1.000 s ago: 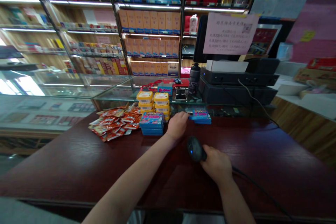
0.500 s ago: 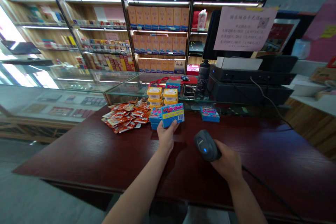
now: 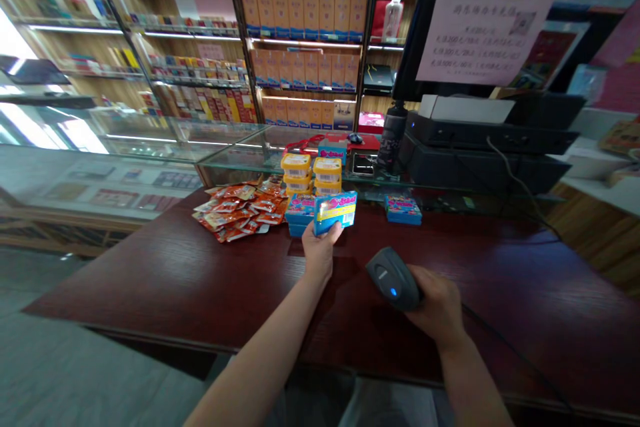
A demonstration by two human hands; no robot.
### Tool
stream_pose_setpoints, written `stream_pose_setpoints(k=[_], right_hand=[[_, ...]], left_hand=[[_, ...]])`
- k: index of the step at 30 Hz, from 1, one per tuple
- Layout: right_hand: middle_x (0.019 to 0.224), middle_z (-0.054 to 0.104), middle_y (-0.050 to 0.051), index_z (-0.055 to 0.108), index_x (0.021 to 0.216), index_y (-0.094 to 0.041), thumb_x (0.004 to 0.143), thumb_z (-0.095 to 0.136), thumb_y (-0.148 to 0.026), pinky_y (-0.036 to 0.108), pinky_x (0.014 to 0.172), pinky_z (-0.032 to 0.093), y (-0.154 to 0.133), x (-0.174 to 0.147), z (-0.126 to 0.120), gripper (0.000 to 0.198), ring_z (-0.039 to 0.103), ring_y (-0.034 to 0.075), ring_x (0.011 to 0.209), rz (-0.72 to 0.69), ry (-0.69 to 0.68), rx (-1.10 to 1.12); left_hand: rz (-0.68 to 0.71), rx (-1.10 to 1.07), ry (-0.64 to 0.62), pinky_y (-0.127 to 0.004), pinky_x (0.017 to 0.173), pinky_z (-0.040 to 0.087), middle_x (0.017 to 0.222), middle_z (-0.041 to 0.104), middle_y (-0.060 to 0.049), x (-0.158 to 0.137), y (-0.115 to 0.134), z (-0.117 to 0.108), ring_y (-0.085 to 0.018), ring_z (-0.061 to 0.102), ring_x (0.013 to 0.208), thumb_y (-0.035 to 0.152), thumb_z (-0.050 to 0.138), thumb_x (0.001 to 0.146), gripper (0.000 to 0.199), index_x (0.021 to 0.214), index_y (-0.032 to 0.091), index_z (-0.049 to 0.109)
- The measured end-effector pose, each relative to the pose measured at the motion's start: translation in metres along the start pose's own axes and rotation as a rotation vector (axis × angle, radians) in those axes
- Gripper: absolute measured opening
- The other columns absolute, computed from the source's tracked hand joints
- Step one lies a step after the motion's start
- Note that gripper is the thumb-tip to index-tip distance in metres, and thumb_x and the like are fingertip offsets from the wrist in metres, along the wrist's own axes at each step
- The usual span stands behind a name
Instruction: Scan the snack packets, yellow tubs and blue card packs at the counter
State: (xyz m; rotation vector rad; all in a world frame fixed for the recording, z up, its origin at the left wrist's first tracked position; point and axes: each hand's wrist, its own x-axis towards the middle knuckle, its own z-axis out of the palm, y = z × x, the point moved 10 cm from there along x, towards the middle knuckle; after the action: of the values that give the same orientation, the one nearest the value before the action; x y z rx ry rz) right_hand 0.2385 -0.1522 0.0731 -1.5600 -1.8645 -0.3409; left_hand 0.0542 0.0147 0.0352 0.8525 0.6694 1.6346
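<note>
My left hand [image 3: 320, 250] grips a flat blue candy box [image 3: 336, 211] by its lower edge, its printed face with a yellow band and a barcode toward me. Bright light falls on that face. In my right hand [image 3: 437, 300] is a dark barcode scanner [image 3: 394, 278] with a lit blue spot, its head pointing toward the box. A stack of similar blue boxes [image 3: 299, 217] sits just behind my left hand. Farther right lies another small stack of blue boxes [image 3: 403, 209]. Behind them stand yellow-lidded tubs [image 3: 327, 170], and orange snack packets [image 3: 243, 208] are heaped to the left.
The dark red wooden table [image 3: 200, 293] meets a glass display counter [image 3: 230, 157]. A black bottle [image 3: 393, 137], a phone [image 3: 363, 165] and a register with a monitor [image 3: 490, 147] stand at the back right. The scanner's cable [image 3: 515, 350] trails across the table's right side.
The box in my left hand has turned slightly and now shows a bright glare. My right hand holds the scanner almost where it was. The camera view has tilted downward a little.
</note>
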Motion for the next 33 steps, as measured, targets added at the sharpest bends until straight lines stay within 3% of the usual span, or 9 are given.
stream_pose_setpoints(k=[10,16,20,23,25,27,30,33], right_hand=[[0.091,0.073,0.008,0.065,0.095,-0.018,0.074,0.055,-0.027,0.029,0.067,0.045,0.002,0.001,0.002,0.025,0.068,0.022,0.078,0.042,-0.037,-0.026],[0.095,0.073,0.010,0.065,0.096,-0.017,0.075,0.054,-0.029,0.030,0.072,0.045,0.004,0.002,0.002,0.027,0.067,0.024,0.083,0.111,-0.045,-0.054],[0.093,0.073,0.010,0.065,0.094,-0.017,0.075,0.052,-0.025,0.030,0.070,0.045,0.003,0.002,0.000,0.024,0.067,0.023,0.079,0.110,-0.027,-0.050],[0.095,0.073,0.010,0.065,0.094,-0.017,0.076,0.052,-0.024,0.030,0.070,0.046,0.004,0.001,-0.001,0.024,0.067,0.023,0.079,0.122,-0.009,-0.050],[0.095,0.073,0.010,0.065,0.095,-0.017,0.076,0.051,-0.023,0.030,0.071,0.046,0.005,0.000,-0.001,0.025,0.067,0.023,0.079,0.120,0.005,-0.052],[0.094,0.073,0.010,0.065,0.095,-0.018,0.076,0.050,-0.022,0.030,0.070,0.046,0.004,0.000,-0.002,0.025,0.067,0.023,0.079,0.111,0.015,-0.062],[0.095,0.073,0.010,0.065,0.094,-0.018,0.075,0.049,-0.020,0.031,0.070,0.047,0.003,0.000,-0.002,0.025,0.067,0.023,0.080,0.101,0.021,-0.067],[0.094,0.073,0.009,0.064,0.093,-0.019,0.075,0.048,-0.019,0.030,0.071,0.047,0.001,0.000,-0.002,0.025,0.068,0.022,0.081,0.091,0.027,-0.061]], left_hand=[[-0.040,-0.017,-0.010,-0.036,0.084,0.054,0.082,0.070,-0.002,-0.006,0.004,0.005,-0.016,0.067,0.078,0.031,0.087,0.052,0.044,0.086,0.014,0.064],[0.044,0.095,-0.052,-0.034,0.077,0.055,0.087,0.070,-0.004,-0.010,0.018,0.014,-0.018,0.066,0.079,0.034,0.084,0.056,0.048,0.094,0.015,0.062],[0.239,0.265,-0.041,-0.028,0.072,0.053,0.077,0.067,-0.001,-0.005,0.053,0.017,-0.015,0.064,0.072,0.033,0.081,0.062,0.035,0.086,0.016,0.062],[0.471,0.487,0.016,-0.025,0.067,0.052,0.078,0.066,-0.001,0.004,0.097,0.014,-0.014,0.062,0.071,0.034,0.074,0.070,0.024,0.085,0.017,0.065],[0.691,0.696,0.042,-0.028,0.072,0.051,0.082,0.066,-0.002,0.008,0.130,0.014,-0.016,0.061,0.077,0.032,0.069,0.076,0.017,0.088,0.020,0.068],[0.906,0.911,-0.017,-0.035,0.085,0.050,0.086,0.068,-0.003,0.010,0.152,0.021,-0.018,0.061,0.085,0.026,0.065,0.079,0.013,0.091,0.023,0.071],[1.079,1.143,-0.160,-0.045,0.101,0.040,0.092,0.070,-0.002,0.015,0.155,0.024,-0.019,0.060,0.095,0.019,0.057,0.084,0.021,0.093,0.029,0.073],[1.093,1.266,-0.296,-0.042,0.096,0.043,0.097,0.070,-0.003,0.020,0.139,0.018,-0.020,0.058,0.098,0.017,0.052,0.087,0.027,0.098,0.031,0.073]])
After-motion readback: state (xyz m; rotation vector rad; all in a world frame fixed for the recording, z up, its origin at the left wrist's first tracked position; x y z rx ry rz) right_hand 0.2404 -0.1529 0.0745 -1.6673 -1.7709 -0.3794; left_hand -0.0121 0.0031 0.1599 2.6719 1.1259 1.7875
